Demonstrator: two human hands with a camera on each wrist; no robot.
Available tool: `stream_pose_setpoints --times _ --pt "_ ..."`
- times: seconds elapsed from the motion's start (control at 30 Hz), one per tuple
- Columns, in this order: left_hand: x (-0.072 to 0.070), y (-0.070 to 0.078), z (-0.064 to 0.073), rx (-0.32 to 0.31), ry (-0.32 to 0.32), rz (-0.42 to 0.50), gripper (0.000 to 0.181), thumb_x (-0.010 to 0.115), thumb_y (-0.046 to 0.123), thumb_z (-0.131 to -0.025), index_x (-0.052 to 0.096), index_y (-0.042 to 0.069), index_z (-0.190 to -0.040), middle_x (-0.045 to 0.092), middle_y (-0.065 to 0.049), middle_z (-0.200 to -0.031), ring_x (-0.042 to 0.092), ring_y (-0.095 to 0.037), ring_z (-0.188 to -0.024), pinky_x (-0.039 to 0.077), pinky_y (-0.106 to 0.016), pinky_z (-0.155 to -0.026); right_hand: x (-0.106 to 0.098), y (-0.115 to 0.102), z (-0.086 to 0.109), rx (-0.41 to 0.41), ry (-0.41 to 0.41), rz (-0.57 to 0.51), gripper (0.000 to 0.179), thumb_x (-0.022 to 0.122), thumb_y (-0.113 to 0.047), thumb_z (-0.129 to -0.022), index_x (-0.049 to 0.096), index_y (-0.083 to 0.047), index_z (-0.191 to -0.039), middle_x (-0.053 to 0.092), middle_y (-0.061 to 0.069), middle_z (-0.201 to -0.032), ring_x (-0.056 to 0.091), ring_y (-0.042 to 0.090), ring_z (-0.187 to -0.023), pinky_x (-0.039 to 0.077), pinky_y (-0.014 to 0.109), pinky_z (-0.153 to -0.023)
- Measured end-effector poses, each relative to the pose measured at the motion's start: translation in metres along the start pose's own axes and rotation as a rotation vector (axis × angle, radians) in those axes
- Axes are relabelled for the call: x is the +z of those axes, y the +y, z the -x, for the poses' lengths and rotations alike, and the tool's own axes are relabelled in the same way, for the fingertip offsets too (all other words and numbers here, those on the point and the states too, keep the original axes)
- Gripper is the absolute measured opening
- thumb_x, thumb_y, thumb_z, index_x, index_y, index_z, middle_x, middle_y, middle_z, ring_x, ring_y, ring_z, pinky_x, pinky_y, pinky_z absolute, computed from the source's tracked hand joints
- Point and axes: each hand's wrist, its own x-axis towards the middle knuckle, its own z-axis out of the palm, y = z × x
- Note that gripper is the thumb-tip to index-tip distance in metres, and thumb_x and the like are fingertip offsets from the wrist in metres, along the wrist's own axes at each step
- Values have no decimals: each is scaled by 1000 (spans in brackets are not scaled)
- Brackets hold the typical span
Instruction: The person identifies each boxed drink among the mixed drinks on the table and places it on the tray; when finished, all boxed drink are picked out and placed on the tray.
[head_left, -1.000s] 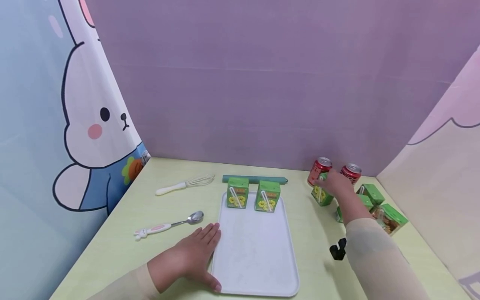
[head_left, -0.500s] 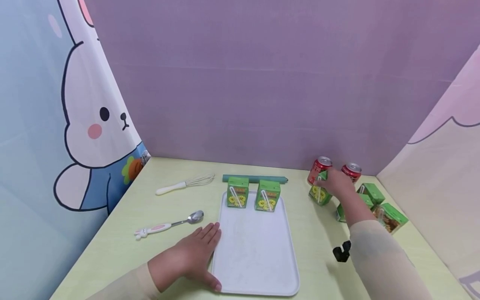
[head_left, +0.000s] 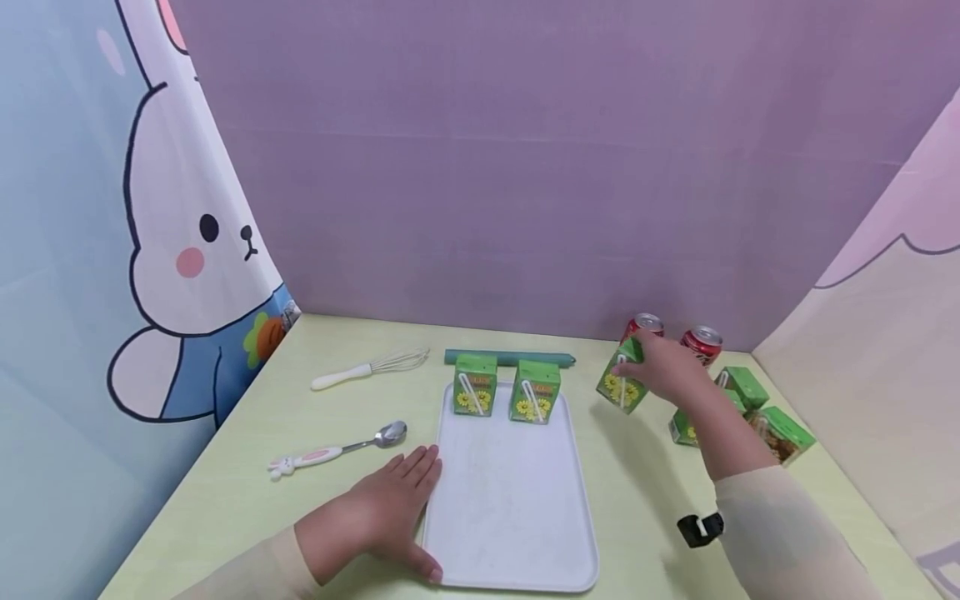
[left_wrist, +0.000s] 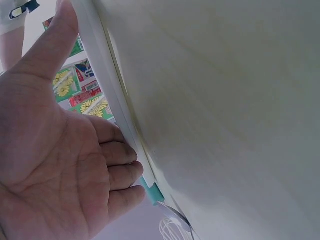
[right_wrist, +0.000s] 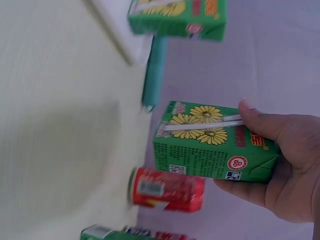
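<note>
My right hand (head_left: 663, 367) grips a green juice box (head_left: 622, 379) with yellow flowers and a straw on its front. The right wrist view shows this juice box (right_wrist: 210, 142) tilted and off the table, thumb on the straw side and fingers underneath. My left hand (head_left: 393, 508) lies along the left edge of the white tray (head_left: 513, 500), fingers straight and thumb on the near corner; its palm (left_wrist: 65, 165) shows in the left wrist view. Two upright juice boxes, a left one (head_left: 475, 387) and a right one (head_left: 535, 393), stand at the tray's far end.
Two red cans, one (head_left: 645, 323) partly hidden and another (head_left: 703, 342), stand at the back right. Several more juice boxes (head_left: 780, 435) cluster nearer on the right. A teal rod (head_left: 510, 358) lies behind the tray. Left are a whisk (head_left: 371, 369) and a spoon (head_left: 337, 451).
My right hand has lifted the juice box and carried it left, away from the cans and toward the tray. The box tilts more. My left hand has not moved.
</note>
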Motion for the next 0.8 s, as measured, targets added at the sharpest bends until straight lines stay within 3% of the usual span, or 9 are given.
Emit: stream_pose_setpoints --times 0.2,0.37,0.63,0.8 --pt "0 0 0 4 -2 -4 134 66 87 -58 27 2 -154 19 -18 -163 19 -33 -150 23 -49 -121 3 -30 24 -120 -4 -7 70 74 -44 -86 48 -4 -137 65 13 -108 61 27 -92 54 47 -76" --pt "0 1 -1 3 -5 -6 134 66 87 -58 28 2 -153 20 -18 -163 19 -33 -150 24 -49 -121 17 -55 38 -206 -41 -39 64 76 -42 -84 53 -6 -133 64 2 -90 58 18 -78 51 37 -68" --pt "-1 1 -1 5 -6 -6 134 66 87 -58 27 2 -154 19 -18 -163 19 -33 -150 23 -49 -121 47 -98 49 -260 -71 -52 71 78 -43 -82 52 -12 -140 66 -1 -107 56 14 -86 51 35 -77" --pt "0 1 -2 -4 -9 -1 135 66 87 -57 27 2 -154 19 -17 -163 18 -33 -150 23 -50 -121 62 -124 48 -356 -71 -80 66 78 -41 -82 54 -14 -137 63 -8 -96 56 11 -81 50 33 -73"
